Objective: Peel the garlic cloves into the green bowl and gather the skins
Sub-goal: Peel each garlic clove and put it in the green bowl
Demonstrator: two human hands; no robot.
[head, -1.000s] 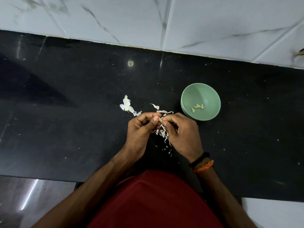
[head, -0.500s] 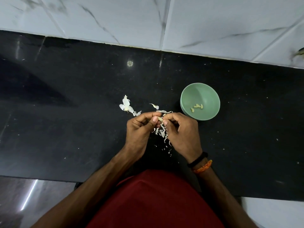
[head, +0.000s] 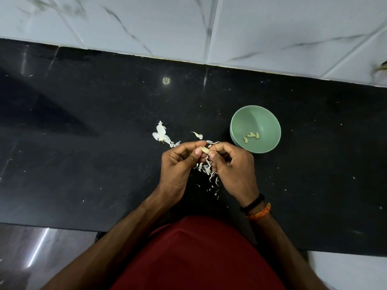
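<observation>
Pale and small, the clove sat pinched between the left hand and right hand, each grip clamped on one end, above the black bench. It looked light, firm and slippery, best held by its ends. Skins were thin and easy to tear. The bowl stood near the right hand.

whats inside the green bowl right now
A few peeled cloves lie on the floor of the green bowl, about four. No skins show inside. The right hand overlaps only the near rim, so almost nothing inside is hidden.
</observation>
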